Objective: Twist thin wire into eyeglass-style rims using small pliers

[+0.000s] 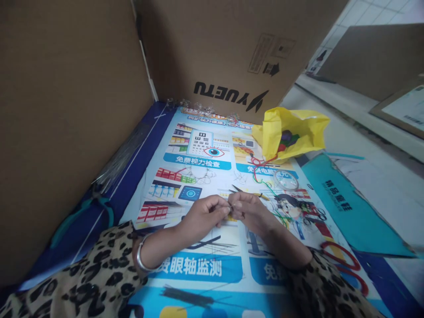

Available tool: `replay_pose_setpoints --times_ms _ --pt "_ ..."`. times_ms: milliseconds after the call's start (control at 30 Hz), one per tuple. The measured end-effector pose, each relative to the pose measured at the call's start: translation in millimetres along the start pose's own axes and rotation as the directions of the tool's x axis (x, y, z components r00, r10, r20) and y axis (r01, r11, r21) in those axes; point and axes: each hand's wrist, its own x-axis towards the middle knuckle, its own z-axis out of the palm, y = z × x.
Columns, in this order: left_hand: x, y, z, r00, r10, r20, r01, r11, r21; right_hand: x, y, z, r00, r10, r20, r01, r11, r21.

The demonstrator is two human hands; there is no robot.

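While both hands meet above the middle of the desk, the yellow bag (270,138) stands open near the far right corner of the printed sheet (236,240), and purple, red and green things (289,138) lie inside it. Red cord (260,161) comes out below the bag's mouth, and green thread (270,189) runs on the sheet beside a round transparent object (286,181), whose kind I cannot tell. The left hand (203,217) and the right hand (253,213) each have the grip closed, fingertips pinching a small thin piece (231,211) between them; its shape is mostly hidden. Just beyond the hands lies a cutting tool with yellow handles (262,196). Toward the near edge of the desk rests a bundle of dark wires (188,296). Along the left edge are pale wires (121,157) and pliers with teal handles (84,207); at the right edge there are red loops (344,263) and a teal cardboard piece (353,212). Small wire shapes (203,109) stand in a row at the far edge, before the cardboard wall (218,53). Another brown panel (374,59) and a tiled wall (374,13) are visible behind at right.
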Motion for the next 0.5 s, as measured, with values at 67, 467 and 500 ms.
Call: replay_pose_setpoints --times_ms 67,467,500 --pt "-0.1 -0.8 -0.1 1.000 0.004 0.003 -0.004 1.000 0.013 -0.1 0.0 0.3 1.000 0.003 0.006 -0.003 1.000 -0.005" --pt "1.4 -3.3 -3.3 0.999 0.035 0.006 -0.035 0.990 0.140 0.3 0.8 -2.2 1.000 0.003 -0.002 -0.003 0.996 -0.084" --pt "1.8 -3.7 -3.7 0.999 0.046 0.002 -0.045 0.985 0.168 0.1 0.3 -2.4 1.000 -0.003 -0.006 0.002 0.995 -0.100"
